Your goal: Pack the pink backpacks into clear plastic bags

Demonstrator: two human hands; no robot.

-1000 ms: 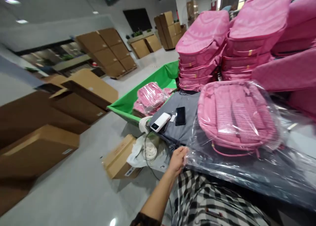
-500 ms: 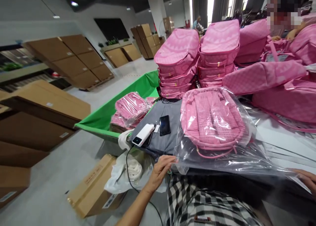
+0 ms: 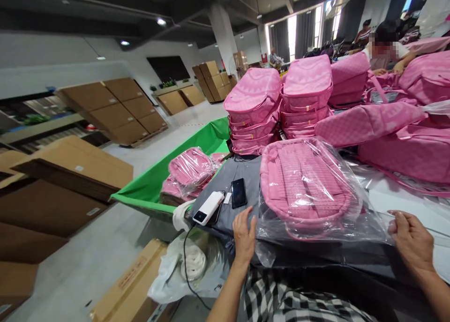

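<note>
Clear plastic bag (image 3: 369, 226), pinched by the right hand (image 3: 413, 240) (left hand (image 3: 243, 233) loosely spread), could be torn by tugging.

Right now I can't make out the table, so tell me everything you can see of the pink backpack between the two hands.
The backpack is pink and looks like soft fabric, with rounded corners, a striped back panel and straps, and a thin loop at its near edge. It lies flat, strap side up, inside a clear plastic bag on dark grey cloth. The right hand seems to pinch the bag's near right corner; the left hand, open, is beside its near left edge.
</note>
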